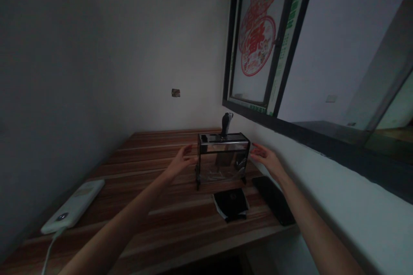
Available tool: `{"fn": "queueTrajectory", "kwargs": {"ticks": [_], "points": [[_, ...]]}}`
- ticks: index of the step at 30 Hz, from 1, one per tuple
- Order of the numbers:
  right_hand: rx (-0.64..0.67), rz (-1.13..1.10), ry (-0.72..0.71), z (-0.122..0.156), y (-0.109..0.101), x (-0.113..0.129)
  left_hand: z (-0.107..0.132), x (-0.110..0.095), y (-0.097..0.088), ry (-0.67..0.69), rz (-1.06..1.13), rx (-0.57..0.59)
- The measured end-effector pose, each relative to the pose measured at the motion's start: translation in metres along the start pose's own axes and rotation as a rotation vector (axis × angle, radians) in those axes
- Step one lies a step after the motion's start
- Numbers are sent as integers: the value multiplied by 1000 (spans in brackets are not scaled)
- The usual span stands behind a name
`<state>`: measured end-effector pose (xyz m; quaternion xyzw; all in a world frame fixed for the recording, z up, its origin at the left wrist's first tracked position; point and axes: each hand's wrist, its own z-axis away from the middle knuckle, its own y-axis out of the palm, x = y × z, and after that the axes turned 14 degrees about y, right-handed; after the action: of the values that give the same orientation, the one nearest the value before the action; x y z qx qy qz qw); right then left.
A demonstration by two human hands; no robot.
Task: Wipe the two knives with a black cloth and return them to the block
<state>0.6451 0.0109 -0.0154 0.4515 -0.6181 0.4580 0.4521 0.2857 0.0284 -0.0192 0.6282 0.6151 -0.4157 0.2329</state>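
A box-shaped device (222, 154) with a dark metal top frame and clear panels stands on dark feet on the wooden table. From its top rises an upright black-and-silver handle (226, 124). My left hand (181, 161) is at the device's left side, fingers stretched out and apart. On the opposite side is my right hand (265, 157), its fingers also extended toward the frame. Both sets of fingertips are very close to the device's edges; whether they touch it I cannot tell. In front of the device lies a small black item with pale edges (231, 204), perhaps folded cloth.
A black phone-like slab (272, 200) lies near the table's right edge, below my right forearm. At the left, a white power bank-like device (74, 206) has a cable plugged in. A wall and a dark-framed window (271, 107) border the striped wooden table (161, 142).
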Motion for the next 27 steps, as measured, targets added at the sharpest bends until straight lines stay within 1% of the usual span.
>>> {"fn": "queueTrajectory", "kwargs": {"ticks": [2,4,7,9,10,12,14,17,23,27], "points": [[36,9,1,-10,1,1,-6,1,0,-12,7,56],[117,17,-10,-18,1,4,-13,5,-2,-10,15,106],[344,9,-20,-28,-1,6,-26,9,-7,6,-9,206],[488,-26,17,-34,-3,5,-33,9,-9,17,-13,279],[539,-44,46,-38,-4,4,-35,8,-10,25,0,313],[601,-71,102,-44,-4,2,-37,6,-9,42,47,362],[628,-73,136,-49,-4,0,-37,5,-6,53,93,380],[640,-71,166,-55,-3,0,-36,6,-3,47,112,367],[636,-84,196,-56,-2,0,-39,5,-2,50,40,335],[627,-97,197,-55,-1,1,-40,4,0,78,36,298]]}}
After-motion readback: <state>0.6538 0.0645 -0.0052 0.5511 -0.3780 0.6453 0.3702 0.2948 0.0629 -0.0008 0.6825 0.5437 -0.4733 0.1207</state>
